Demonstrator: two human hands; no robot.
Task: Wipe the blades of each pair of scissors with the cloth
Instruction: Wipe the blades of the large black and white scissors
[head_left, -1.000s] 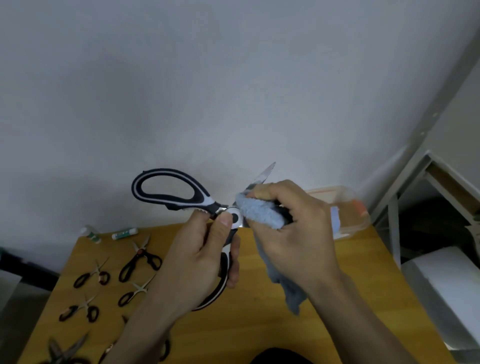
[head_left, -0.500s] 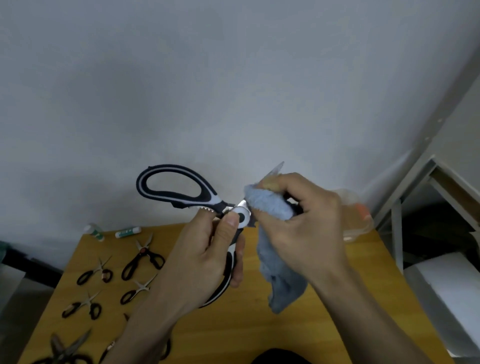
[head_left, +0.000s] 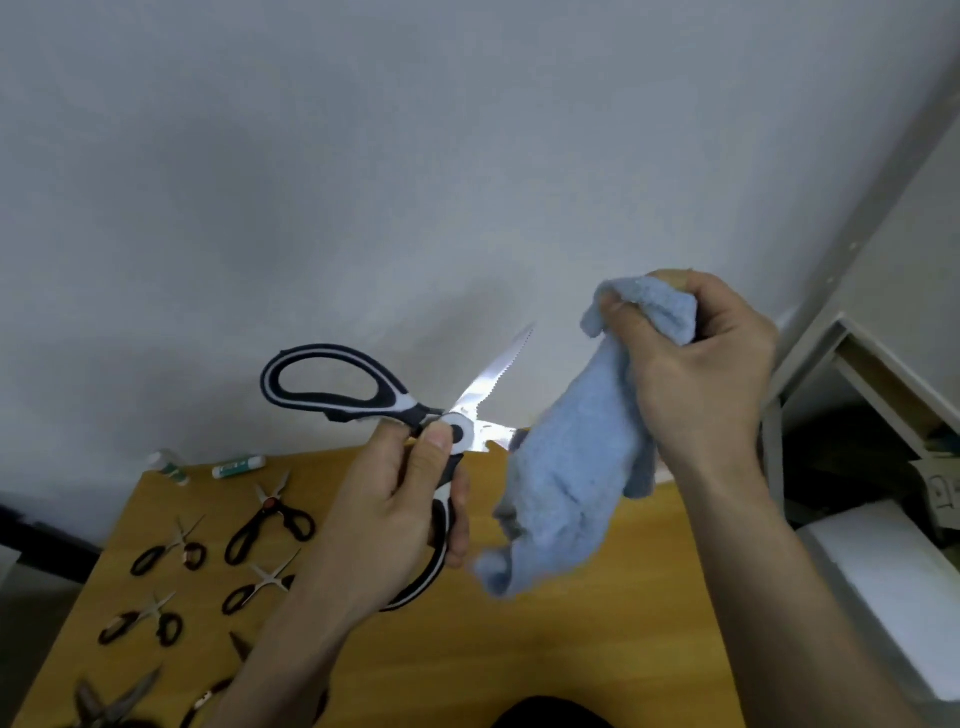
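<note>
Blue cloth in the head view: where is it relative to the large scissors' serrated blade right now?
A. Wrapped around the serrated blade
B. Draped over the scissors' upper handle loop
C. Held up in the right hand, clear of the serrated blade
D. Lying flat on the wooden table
C: the right hand grips the blue cloth up and to the right, while the serrated blade of the large scissors, held by the left hand, stands bare.

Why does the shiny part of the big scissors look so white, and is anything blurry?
Head view: the open blades of the big scissors mirror the room light, so the steel glares white; the hanging end of the blue cloth is smeared by motion; the wide lens bends the shelf frame at right.
</note>
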